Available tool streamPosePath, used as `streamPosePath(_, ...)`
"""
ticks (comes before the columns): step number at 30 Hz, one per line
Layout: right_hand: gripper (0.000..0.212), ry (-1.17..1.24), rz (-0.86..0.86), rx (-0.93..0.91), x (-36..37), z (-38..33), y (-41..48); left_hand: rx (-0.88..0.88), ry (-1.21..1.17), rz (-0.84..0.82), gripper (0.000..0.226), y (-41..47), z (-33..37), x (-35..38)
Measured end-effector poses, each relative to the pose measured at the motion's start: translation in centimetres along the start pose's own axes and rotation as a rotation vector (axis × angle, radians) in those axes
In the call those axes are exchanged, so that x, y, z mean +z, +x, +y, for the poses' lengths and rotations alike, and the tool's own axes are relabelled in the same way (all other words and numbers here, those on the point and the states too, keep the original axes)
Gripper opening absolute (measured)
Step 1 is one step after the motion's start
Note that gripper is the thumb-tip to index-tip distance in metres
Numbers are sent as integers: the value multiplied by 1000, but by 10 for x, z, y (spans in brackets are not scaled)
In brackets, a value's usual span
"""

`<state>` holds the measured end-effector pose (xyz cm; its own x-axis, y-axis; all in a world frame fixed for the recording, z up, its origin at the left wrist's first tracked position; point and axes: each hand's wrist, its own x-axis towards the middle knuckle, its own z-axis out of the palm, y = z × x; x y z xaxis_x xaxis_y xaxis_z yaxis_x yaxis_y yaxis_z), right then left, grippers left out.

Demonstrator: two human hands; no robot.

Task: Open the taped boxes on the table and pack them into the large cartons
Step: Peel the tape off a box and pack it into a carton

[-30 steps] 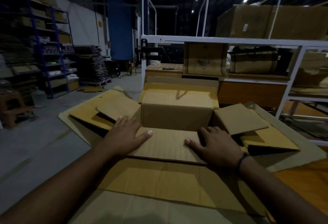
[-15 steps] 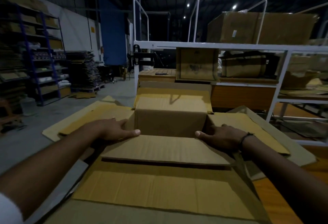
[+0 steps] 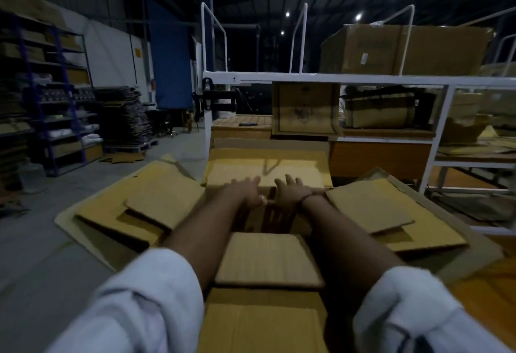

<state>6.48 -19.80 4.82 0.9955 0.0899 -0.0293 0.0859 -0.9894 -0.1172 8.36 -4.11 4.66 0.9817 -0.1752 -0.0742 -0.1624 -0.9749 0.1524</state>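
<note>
Cardboard flap [image 3: 303,175] of the box [image 3: 268,257] lies under the straight fingers [image 3: 252,181] of left hand [image 3: 246,192] and right hand [image 3: 289,192]. Box inside is dark, blurred

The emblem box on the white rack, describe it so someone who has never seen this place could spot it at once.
Find the white metal rack straight ahead, beyond the open carton. Just under its top rail, one brown box stands upright, facing you. Unlike the bundle to its right, it has a dark emblem printed on its front.
</note>
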Motion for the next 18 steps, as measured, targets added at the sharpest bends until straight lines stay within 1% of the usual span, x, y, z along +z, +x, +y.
streamPosePath(2, 100, -26, -17, 6, 31, 8, 8, 0, 39, -18, 85, 8, 0, 35)
streamPosePath(4, 110, -67, -26, 3, 43, 16, 19, -6, 53, -41, 93, 12, -5, 47)
streamPosePath(9, 116, -82, 13, 32, 41, 21, 39, 13, 61, 73, 94, 19, -10, 41)
streamPosePath(15, 107, -75, 73, 48, 38, 20, 32, 24, 72, 80, 94, 24, -10, 45)
streamPosePath(18, 95, -37, 119, 117, 35, 22, 24, 24, 80, 71, 94, 21, -13, 46)
